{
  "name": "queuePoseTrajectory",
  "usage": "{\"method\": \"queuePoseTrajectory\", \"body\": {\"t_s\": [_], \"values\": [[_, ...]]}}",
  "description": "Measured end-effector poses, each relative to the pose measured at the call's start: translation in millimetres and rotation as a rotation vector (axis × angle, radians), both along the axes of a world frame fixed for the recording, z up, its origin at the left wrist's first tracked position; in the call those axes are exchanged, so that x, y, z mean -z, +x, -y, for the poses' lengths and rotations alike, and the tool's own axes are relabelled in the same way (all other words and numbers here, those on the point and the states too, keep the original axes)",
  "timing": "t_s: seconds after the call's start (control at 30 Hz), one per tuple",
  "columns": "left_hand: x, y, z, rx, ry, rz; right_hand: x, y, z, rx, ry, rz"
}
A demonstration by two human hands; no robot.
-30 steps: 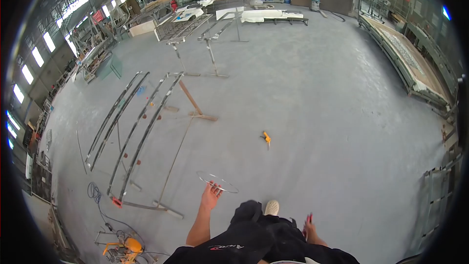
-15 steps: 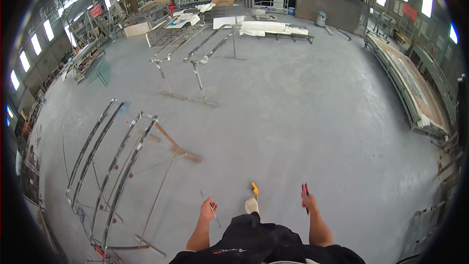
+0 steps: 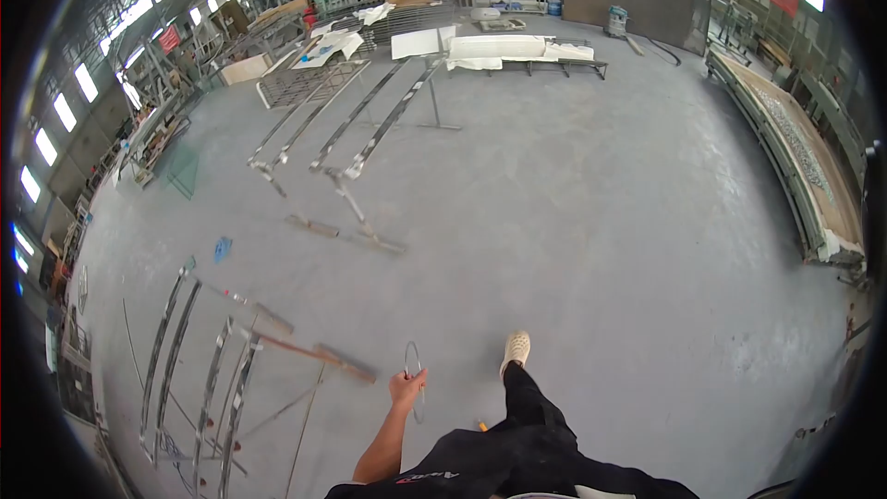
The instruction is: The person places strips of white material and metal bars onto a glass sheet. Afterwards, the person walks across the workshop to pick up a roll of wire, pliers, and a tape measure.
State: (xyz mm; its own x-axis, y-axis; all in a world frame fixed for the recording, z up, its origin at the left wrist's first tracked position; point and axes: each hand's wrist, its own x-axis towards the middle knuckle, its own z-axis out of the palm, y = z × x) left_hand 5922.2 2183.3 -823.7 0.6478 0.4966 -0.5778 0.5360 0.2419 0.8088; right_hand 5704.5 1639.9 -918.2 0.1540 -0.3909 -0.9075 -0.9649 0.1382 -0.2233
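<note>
My left hand [image 3: 404, 392] is closed around a thin grey loop [image 3: 412, 347], like bent wire or a narrow band. Part of the loop rises above my fingers and part hangs below them. My right hand is out of view. A beige shoe [image 3: 518, 348] steps forward on the grey floor. Beside my dark clothing, a small yellow-orange object [image 3: 482, 425] shows at floor level; its kind cannot be made out.
A rack of long metal bars [image 3: 214, 388] stands at lower left. Farther ahead are metal trestles [image 3: 379, 129] and white sheets on a low stand [image 3: 517, 51]. A long table [image 3: 785, 148] runs along the right. Blue scrap [image 3: 223, 249] lies on the floor.
I have walked forward, and the racks sit nearer. My left hand still holds the loop. My right hand, which gripped a red-handled tool like pliers, has dropped out of view.
</note>
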Motion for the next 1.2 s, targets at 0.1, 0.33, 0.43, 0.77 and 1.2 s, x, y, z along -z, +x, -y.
{"method": "queuePoseTrajectory", "body": {"t_s": [0.1, 0.33, 0.43, 0.77, 1.2], "values": [[-42, 117, 14, 0.249, 0.876, -0.158, 18, 155, 13, -0.159, -0.028, 0.058], [-110, 365, 6, 0.198, 1.244, 0.323, -25, 714, -36, -0.582, -0.232, 0.454], [-114, 467, 4, 0.126, 1.245, 0.294, -124, 919, -91, -0.727, -0.230, 0.715], [-32, 870, -7, 0.231, 0.235, 0.163, -73, 1250, -102, -0.900, -0.199, 0.542], [-90, 1408, 34, 0.804, 0.310, 0.256, 38, 1334, -10, -0.164, -0.038, -0.029]]}}
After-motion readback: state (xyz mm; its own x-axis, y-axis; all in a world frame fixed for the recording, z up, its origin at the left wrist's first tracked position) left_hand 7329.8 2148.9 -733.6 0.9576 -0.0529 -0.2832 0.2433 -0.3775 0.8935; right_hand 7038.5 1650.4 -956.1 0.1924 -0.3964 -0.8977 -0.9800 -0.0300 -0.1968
